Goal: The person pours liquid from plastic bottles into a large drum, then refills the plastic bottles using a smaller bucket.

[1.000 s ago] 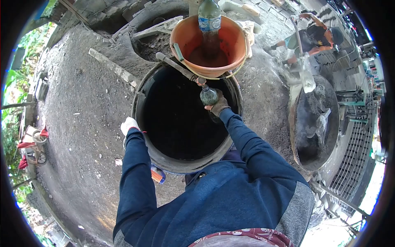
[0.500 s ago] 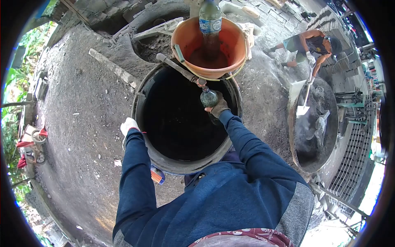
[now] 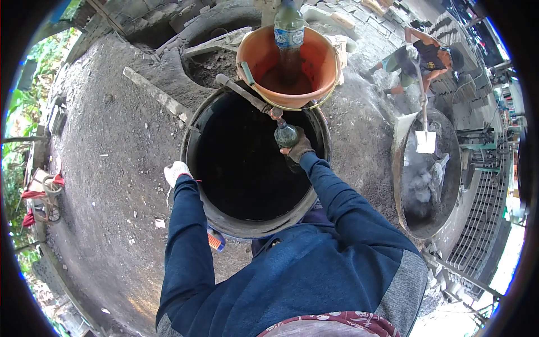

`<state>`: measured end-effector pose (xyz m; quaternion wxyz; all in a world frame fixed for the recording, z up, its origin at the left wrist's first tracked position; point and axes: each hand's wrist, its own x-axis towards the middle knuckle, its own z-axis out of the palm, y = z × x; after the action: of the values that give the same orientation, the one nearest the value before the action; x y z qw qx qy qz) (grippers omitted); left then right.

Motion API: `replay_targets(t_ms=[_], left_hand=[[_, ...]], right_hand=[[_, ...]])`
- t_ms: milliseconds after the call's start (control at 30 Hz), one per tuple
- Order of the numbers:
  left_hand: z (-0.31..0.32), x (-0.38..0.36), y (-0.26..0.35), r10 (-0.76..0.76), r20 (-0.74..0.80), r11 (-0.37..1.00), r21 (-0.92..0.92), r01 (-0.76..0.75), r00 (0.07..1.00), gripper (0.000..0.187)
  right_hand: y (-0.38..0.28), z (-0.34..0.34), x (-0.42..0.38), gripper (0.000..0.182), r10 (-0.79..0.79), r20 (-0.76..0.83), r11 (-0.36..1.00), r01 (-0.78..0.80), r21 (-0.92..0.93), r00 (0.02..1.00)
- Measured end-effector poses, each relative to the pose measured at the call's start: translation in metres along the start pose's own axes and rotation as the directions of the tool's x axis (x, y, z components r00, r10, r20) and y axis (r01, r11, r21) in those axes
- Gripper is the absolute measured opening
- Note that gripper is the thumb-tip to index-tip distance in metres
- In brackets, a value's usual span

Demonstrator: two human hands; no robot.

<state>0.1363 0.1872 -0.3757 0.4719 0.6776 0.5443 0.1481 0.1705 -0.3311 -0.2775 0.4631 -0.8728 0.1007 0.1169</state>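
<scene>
My right hand [image 3: 300, 146], in a dark worn glove with bare fingertips, is wrapped round a clear plastic bottle [image 3: 286, 135] over the dark inside of a large round drum [image 3: 252, 226]. The bottle's neck meets the end of a pipe [image 3: 245, 95] that crosses the drum's far rim. Beside the drum's left edge is my left hand [image 3: 177, 171] in a white glove; its fingers are too unclear to read. An orange bucket [image 3: 292, 100] stands at the far rim, with a second, labelled bottle [image 3: 289, 37] upright in it.
At the right, another person [image 3: 429, 59] holds a shovel [image 3: 425, 140] over a wide round basin [image 3: 400, 185] with grey powdery material. A plank [image 3: 154, 93] lies on the ground at the left. An orange-bristled brush [image 3: 215, 241] is by the drum's near left side.
The other person's shovel has swung, its blade now further right over the basin, with more dust there. My hands have stayed nearly in place.
</scene>
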Motion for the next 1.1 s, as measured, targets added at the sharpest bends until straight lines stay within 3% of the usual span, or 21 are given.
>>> replay_targets(t_ms=[33, 100, 167, 233, 267, 367, 400, 567, 700, 767, 833, 900, 1000, 1100], left_hand=[[-0.003, -0.007, 0.008, -0.004, -0.004, 1.0, -0.029, 0.004, 1.0, 0.022], [0.002, 0.02, -0.019, 0.266, -0.02, 0.862, 0.453, -0.229, 0.964, 0.023], [0.003, 0.013, -0.014, 0.311, -0.026, 0.799, 0.549, -0.246, 0.95, 0.024], [-0.012, -0.052, 0.045, 0.134, -0.082, 0.95, 0.296, -0.105, 0.988, 0.025], [-0.016, -0.059, 0.056, 0.164, -0.057, 0.916, 0.38, -0.131, 0.985, 0.024], [-0.003, -0.02, 0.016, 0.167, -0.067, 0.957, 0.25, -0.145, 0.984, 0.021], [-0.01, -0.024, 0.023, 0.177, -0.003, 0.979, 0.1, -0.176, 0.984, 0.018], [-0.03, 0.038, -0.019, -0.108, -0.009, 0.979, -0.176, 0.105, 0.994, 0.022], [-0.103, 0.066, -0.018, -0.132, 0.207, 0.991, 0.053, 0.124, 0.969, 0.026], [-0.144, -0.028, 0.053, -0.241, 0.184, 0.92, -0.271, 0.284, 0.953, 0.03], [-0.165, 0.0, 0.027, -0.201, 0.127, 0.9, -0.368, 0.235, 0.971, 0.032], [-0.202, -0.045, 0.054, -0.086, 0.22, 0.935, -0.318, 0.155, 0.972, 0.033], [-0.232, -0.103, 0.091, -0.017, 0.255, 0.932, -0.346, 0.107, 0.967, 0.029], [-0.244, -0.168, 0.126, 0.144, 0.292, 0.917, -0.397, -0.017, 0.946, 0.031]], right_hand=[[-0.001, -0.001, 0.0, 0.103, 0.003, 0.005, 1.0, -0.003, 0.007, 1.0], [-0.003, -0.002, -0.002, 0.104, 0.017, 0.012, 1.0, -0.017, 0.013, 1.0], [0.0, -0.002, 0.0, 0.105, 0.033, 0.015, 0.999, -0.033, 0.013, 0.999], [0.003, -0.001, -0.001, 0.105, 0.025, 0.006, 1.0, -0.025, 0.007, 1.0], [0.007, 0.001, 0.001, 0.105, 0.021, 0.001, 1.0, -0.021, 0.005, 1.0], [0.028, 0.012, 0.012, 0.106, -0.01, -0.004, 1.0, 0.01, 0.007, 1.0], [0.026, 0.01, 0.01, 0.105, 0.007, 0.007, 1.0, -0.007, 0.007, 1.0], [0.018, 0.008, 0.006, 0.104, 0.023, 0.008, 0.999, -0.023, 0.036, 1.0], [0.016, 0.007, 0.001, 0.102, 0.028, 0.008, 0.999, -0.029, 0.039, 1.0], [0.012, 0.005, -0.005, 0.102, 0.062, 0.017, 0.998, -0.063, 0.019, 0.998], [0.01, 0.006, -0.009, 0.101, 0.038, 0.033, 0.999, -0.039, 0.033, 0.999], [0.012, 0.009, -0.015, 0.102, 0.029, 0.044, 0.999, -0.031, 0.044, 0.999], [0.017, 0.015, -0.027, 0.102, 0.033, 0.072, 0.997, -0.037, 0.064, 0.997], [0.016, 0.02, -0.044, 0.1, -0.016, 0.101, 0.994, 0.005, 0.108, 0.995]])
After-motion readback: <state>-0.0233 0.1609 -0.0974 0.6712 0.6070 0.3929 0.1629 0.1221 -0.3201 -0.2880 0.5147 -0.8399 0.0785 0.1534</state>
